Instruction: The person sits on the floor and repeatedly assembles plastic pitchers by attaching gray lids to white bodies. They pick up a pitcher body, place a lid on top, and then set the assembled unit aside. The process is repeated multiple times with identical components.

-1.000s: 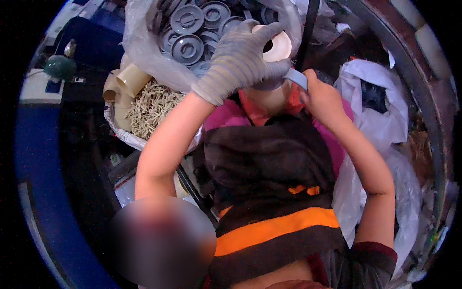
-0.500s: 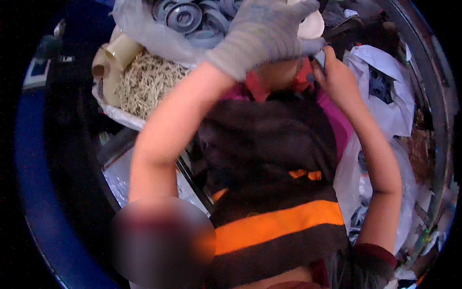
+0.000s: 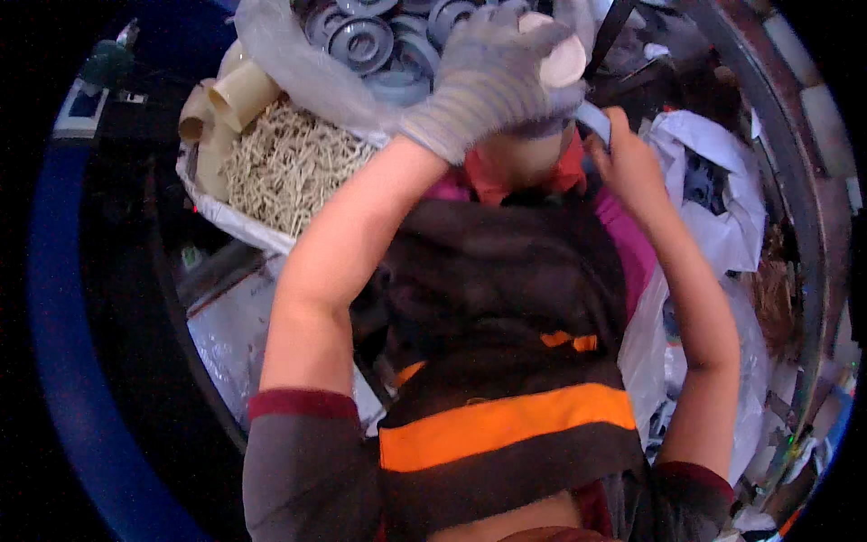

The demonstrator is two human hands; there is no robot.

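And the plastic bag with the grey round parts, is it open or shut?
Open: the translucent plastic bag is spread around the grey round parts, which show uncovered beside the gloved left hand.

Tilted pale round-faced piece in gloved left fingers, curved grey-blue strip just below, in right fingers

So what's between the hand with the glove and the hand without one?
In the head view, a grey curved strip lies between your gloved left hand and bare right hand.

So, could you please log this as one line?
left hand: gripping pale round part; right hand: holding grey curved part; nearby: grey discs
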